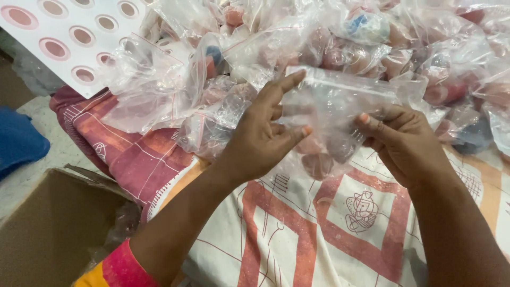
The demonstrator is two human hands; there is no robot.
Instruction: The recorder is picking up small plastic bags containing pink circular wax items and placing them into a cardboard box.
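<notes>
Both my hands hold one small clear plastic zip bag (340,101) above a patterned cloth. My left hand (265,133) pinches the bag's left side between thumb and fingers, index finger stretched up along its edge. My right hand (401,141) grips the bag's right side, thumb on the front. The bag looks nearly empty; what lies inside it I cannot tell. Just behind it lies a big heap of similar clear bags (329,37) with pinkish, red and blue round items in them.
A red, orange and white patterned cloth (297,234) covers the surface. A white sheet with round pink-ringed holes (69,37) lies at top left. An open cardboard box (48,228) stands at lower left, a blue object (18,141) beyond it.
</notes>
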